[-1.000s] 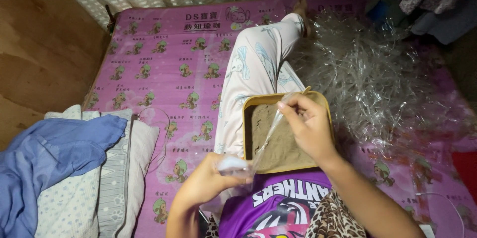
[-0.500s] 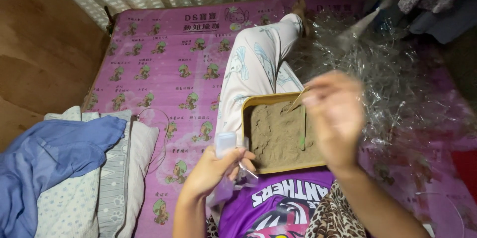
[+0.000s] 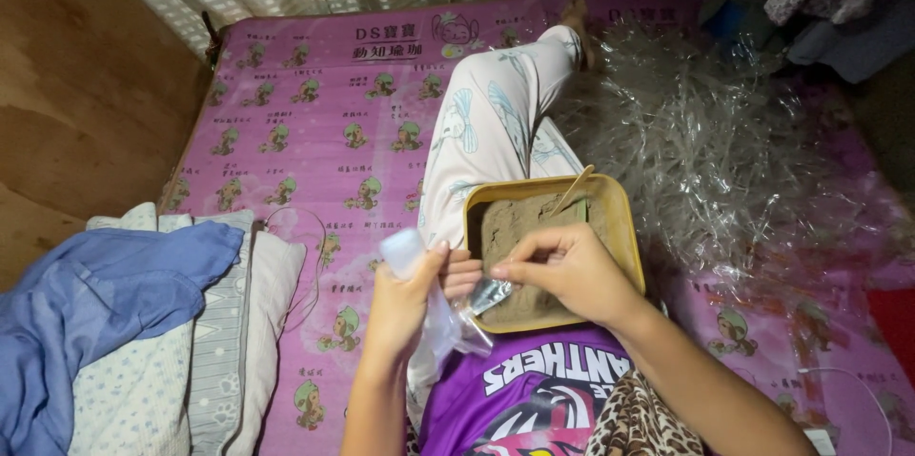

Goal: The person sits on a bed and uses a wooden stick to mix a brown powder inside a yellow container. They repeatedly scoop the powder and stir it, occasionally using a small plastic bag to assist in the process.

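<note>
I see the clear bag (image 3: 448, 318) over my lap, left hand (image 3: 405, 299) gripping its top, right hand (image 3: 562, 270) pinching its foil end above the powder tray (image 3: 624, 227), cellophane pile (image 3: 705, 141) along the bed's right edge.

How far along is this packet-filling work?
Done: a big heap of clear plastic packets lies beside the legs. In hand: the left hand and right hand hold one small clear packet over the tray. Left: the yellow tray holds plenty of brown powder.
</note>
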